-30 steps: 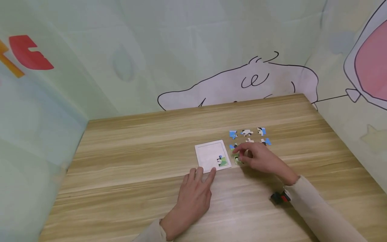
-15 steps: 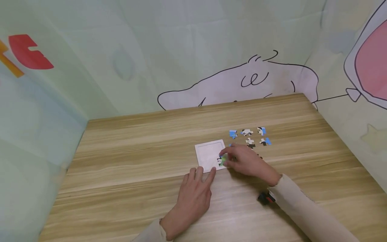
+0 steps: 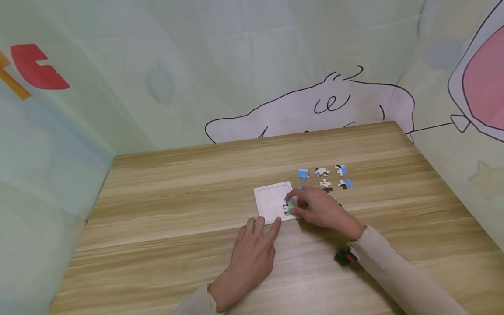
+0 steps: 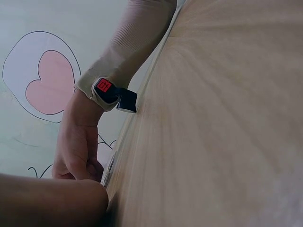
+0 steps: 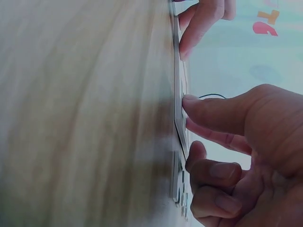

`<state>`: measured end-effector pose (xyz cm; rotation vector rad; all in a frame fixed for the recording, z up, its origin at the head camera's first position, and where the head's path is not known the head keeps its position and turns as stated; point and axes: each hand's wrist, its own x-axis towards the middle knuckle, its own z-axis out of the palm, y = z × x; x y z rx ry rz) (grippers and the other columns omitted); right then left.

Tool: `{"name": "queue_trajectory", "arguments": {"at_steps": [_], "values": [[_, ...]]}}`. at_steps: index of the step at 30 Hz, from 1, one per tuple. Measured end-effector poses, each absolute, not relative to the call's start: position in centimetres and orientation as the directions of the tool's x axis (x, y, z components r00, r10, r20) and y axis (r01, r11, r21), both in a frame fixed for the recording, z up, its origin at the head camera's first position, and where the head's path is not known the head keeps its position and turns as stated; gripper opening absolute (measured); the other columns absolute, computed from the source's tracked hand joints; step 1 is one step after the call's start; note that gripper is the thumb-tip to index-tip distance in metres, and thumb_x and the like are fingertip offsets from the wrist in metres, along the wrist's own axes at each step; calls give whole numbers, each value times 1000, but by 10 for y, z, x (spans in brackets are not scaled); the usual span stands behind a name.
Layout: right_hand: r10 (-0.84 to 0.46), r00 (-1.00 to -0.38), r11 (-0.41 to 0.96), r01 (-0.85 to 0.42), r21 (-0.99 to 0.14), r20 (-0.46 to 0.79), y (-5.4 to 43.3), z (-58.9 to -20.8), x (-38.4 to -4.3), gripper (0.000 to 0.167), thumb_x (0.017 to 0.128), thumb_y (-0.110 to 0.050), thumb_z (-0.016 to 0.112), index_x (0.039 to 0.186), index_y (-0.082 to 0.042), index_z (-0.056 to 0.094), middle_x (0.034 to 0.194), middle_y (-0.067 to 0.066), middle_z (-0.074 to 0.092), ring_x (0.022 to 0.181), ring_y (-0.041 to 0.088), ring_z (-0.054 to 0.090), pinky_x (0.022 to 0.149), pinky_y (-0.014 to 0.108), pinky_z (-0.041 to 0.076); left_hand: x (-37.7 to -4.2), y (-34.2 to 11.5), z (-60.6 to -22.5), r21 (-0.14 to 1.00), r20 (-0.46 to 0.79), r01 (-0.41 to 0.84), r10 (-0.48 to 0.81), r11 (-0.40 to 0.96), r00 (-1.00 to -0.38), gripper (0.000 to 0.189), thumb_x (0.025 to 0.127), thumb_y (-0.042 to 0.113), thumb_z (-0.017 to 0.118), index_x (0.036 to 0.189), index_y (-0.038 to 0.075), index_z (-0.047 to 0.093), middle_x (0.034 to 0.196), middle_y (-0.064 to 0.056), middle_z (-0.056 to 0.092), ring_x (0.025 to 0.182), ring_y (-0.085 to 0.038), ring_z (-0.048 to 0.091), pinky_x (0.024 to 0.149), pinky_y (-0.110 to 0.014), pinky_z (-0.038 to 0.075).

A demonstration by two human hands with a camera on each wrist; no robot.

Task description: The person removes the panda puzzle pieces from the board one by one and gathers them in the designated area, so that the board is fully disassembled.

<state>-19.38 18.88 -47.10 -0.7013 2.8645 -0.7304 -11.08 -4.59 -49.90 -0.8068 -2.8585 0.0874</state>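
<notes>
A flat white puzzle tray [image 3: 271, 199] lies on the wooden table. In its near right corner sits a green, white and blue jigsaw puzzle piece [image 3: 287, 209]. My right hand [image 3: 320, 208] comes over the tray's right edge, with thumb and index finger at opposite sides of that piece, pinching it. In the right wrist view the thumb [image 5: 213, 111] touches down at the tray surface while the other fingers curl back. My left hand [image 3: 253, 256] rests with extended fingers on the tray's near edge. The right hand partly covers the piece.
Several loose puzzle pieces lie right of the tray, among them a blue one [image 3: 303, 174], a panda-face one [image 3: 322, 172] and a blue-and-black one [image 3: 345, 183]. My right hand hides some. A black wrist device [image 3: 345, 257] hangs under the right sleeve. Printed fabric [image 3: 252, 78] hangs behind the table.
My right hand has moved left from the loose pieces to the piece in the tray's corner, then stayed there. The left hand and tray have kept their place.
</notes>
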Motion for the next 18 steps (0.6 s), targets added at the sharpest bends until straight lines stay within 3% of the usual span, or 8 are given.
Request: {"name": "queue_trajectory", "arguments": {"at_steps": [8,14,18], "values": [[-428,-903,735,-369,-568,33,188,-472,-193,22,90,-16,84,109,-19,73,92,-2,69,82,12,57,76,32,46,-110,-46,-500,-97,156,519,528,849,-835,61,99,36,68,157,27,53,114,-7,54,102,-23,49,89,-36,52],[-363,-928,637,-315,-703,87,194,-469,-194,12,93,-9,82,97,-17,73,89,-3,73,68,10,56,64,24,47,-111,-47,-500,-88,171,527,534,845,-828,61,98,34,70,157,26,54,114,-8,55,102,-24,50,88,-36,53],[-300,-949,634,-277,-722,101,217,-465,-195,8,96,-10,80,101,-15,77,92,2,75,70,13,56,61,23,46,-113,-49,-499,-47,168,521,521,852,-837,59,98,30,70,155,25,56,112,-9,56,105,-26,53,88,-37,54]]}}
